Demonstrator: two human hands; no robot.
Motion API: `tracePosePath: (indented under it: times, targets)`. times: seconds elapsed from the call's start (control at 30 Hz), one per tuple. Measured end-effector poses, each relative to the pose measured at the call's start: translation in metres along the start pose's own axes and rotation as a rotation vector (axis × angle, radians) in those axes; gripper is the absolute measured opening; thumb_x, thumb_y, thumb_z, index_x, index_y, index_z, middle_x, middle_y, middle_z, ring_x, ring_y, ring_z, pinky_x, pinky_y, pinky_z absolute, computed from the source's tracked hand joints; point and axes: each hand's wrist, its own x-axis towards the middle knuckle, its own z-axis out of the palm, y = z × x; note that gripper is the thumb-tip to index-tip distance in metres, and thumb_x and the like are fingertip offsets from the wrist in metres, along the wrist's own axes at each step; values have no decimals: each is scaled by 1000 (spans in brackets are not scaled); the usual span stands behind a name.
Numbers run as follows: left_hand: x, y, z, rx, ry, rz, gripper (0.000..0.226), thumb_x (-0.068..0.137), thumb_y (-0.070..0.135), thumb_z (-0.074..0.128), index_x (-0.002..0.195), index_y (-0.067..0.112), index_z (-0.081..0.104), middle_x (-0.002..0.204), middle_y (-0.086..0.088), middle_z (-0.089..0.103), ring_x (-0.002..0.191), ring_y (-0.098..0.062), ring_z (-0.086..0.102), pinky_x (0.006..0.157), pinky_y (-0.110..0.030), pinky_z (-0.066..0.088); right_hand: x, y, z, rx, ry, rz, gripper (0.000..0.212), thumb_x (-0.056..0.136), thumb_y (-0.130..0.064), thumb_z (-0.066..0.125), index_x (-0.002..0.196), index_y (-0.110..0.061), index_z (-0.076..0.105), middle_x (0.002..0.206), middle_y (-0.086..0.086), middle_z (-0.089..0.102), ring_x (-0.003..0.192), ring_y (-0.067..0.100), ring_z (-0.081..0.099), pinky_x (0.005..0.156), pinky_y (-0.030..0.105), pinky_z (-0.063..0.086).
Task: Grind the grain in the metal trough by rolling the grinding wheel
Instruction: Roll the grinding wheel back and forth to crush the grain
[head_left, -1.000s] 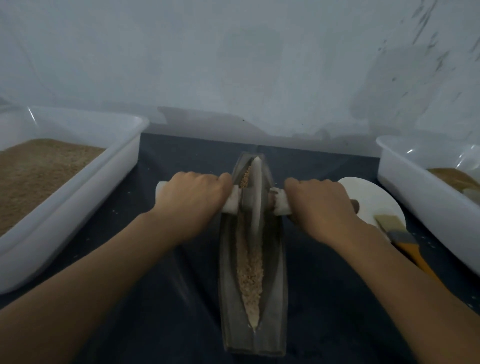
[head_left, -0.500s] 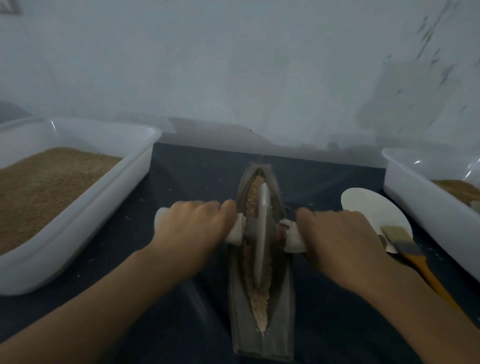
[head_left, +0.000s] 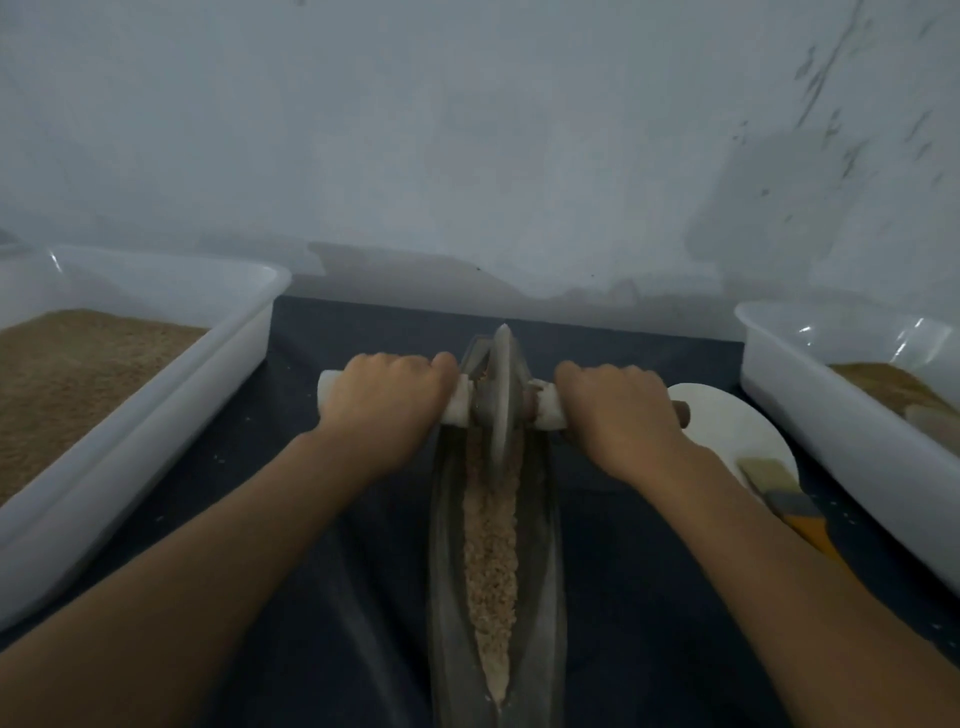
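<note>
Both hands closed on the axle handle (head_left: 548, 410) of the grinding wheel (head_left: 502, 395): left hand (head_left: 387, 402) fingers wrapped over the white-wrapped left end, right hand (head_left: 618, 410) same on the right end, knuckles up. Wheel stands upright on edge between the hands, sitting in the far end of the metal trough (head_left: 545, 545). Trough runs from between the hands back toward the person, lying on the dark-covered bench (head_left: 322, 597). Grain (head_left: 491, 535) fills the trough's centre groove nearer than the wheel, tapering to a point at the near end; a little also shows just left of the wheel.

Outboard of left hand: white tub (head_left: 156, 415) holding brown grain. Outboard of right hand: second white tub (head_left: 841, 441), brown material inside. Just beside the right hand, between it and that tub: white plate (head_left: 727, 431), brush (head_left: 789, 504) with orange handle lying across its near edge. Pale wall beyond the hands.
</note>
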Motion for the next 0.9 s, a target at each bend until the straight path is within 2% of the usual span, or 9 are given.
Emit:
tracePosePath:
  times: [0.1,0.23,0.33,0.4,0.53,0.63,0.73,0.8,0.9]
  targets:
    - [-12,3,-7,-20,-37,10,41,78,29,63,81,25,23,73,4,53,60,-22,54,51,-31,23,-13,-4,-10,41,-45,-6,37,81,-32,66,82,-23,30,61,-6,35,49,14,26,47,29,15]
    - [-45,8,-26,-98,-90,56,51,75,36,64,80,31,14,65,10,33,54,-15,33,50,-29,21,-56,-11,-30,71,-101,-73,34,79,-37,66,85,-28,34,64,-10,35,51,11,27,46,26,11]
    - [-64,9,-35,-73,-55,147,65,62,38,75,79,34,13,61,12,26,49,-10,27,47,-26,16,-78,-14,-39,35,-98,-122,40,74,-33,69,82,-28,30,69,-6,54,54,18,47,45,29,6]
    - [-64,7,-37,-60,-64,149,66,61,39,76,79,34,12,60,12,24,49,-9,24,47,-26,15,-75,-14,-39,37,-108,-117,45,76,-33,67,82,-28,23,76,-5,58,59,20,52,46,30,8]
    - [-38,2,-24,-74,-75,62,45,75,40,64,81,32,21,67,9,42,55,-13,34,52,-30,22,-43,-12,-28,45,-76,-35,36,80,-35,66,85,-26,31,78,-5,57,58,17,37,51,29,21]
    - [-12,-4,-6,-89,-77,19,34,81,35,60,84,27,27,77,4,57,62,-21,53,54,-33,28,-14,-8,-14,6,-6,-10,32,79,-29,67,84,-23,36,74,-2,57,59,23,47,53,32,25]
    - [3,-9,9,-105,-72,-20,29,83,31,59,84,24,30,79,2,58,68,-26,58,54,-34,30,5,-4,-9,-48,55,-57,29,74,-23,71,86,-17,45,76,6,62,63,30,56,53,34,25]
    - [2,-9,10,-99,-56,-29,30,82,31,59,84,24,30,77,3,58,66,-26,58,53,-33,28,7,-2,-8,-66,65,-86,33,73,-23,72,84,-17,42,75,7,62,63,32,57,53,34,24]
    - [-9,-3,0,-60,-54,-17,31,82,30,59,83,25,28,73,7,52,58,-21,50,52,-33,26,-3,-3,-8,-16,24,-74,36,79,-27,67,82,-21,31,68,0,52,56,24,42,51,32,20]
